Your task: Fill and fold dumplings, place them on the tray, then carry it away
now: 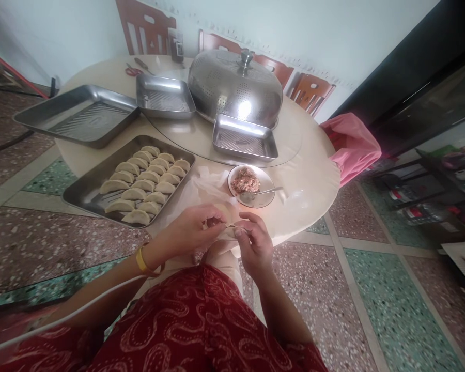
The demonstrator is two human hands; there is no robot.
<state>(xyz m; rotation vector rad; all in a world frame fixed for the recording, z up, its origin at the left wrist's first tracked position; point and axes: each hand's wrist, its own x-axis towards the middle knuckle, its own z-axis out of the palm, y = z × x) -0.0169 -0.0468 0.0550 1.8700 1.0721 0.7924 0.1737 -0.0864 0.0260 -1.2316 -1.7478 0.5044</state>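
Note:
Both hands meet at the near edge of a round beige table (pixel 313 170). My left hand (pixel 191 230) and my right hand (pixel 253 240) pinch one pale dumpling (pixel 229 226) between their fingertips, mostly hidden by the fingers. A yellow bangle sits on my left wrist. Just beyond the hands stands a small white bowl of minced filling (pixel 251 185) with a metal spoon (pixel 267 191) resting in it. To the left lies a steel tray (pixel 81 194) holding several folded dumplings (pixel 145 183) in rows.
Three empty steel trays (pixel 79 116) (pixel 165 98) (pixel 243 138) and a perforated steel dome lid (pixel 234 85) stand farther back. Scissors (pixel 134 70) lie at the far edge. Wooden chairs (pixel 145 26) ring the table; pink cloth (pixel 352 147) hangs at right. White plastic sheet (pixel 196 188) lies by the hands.

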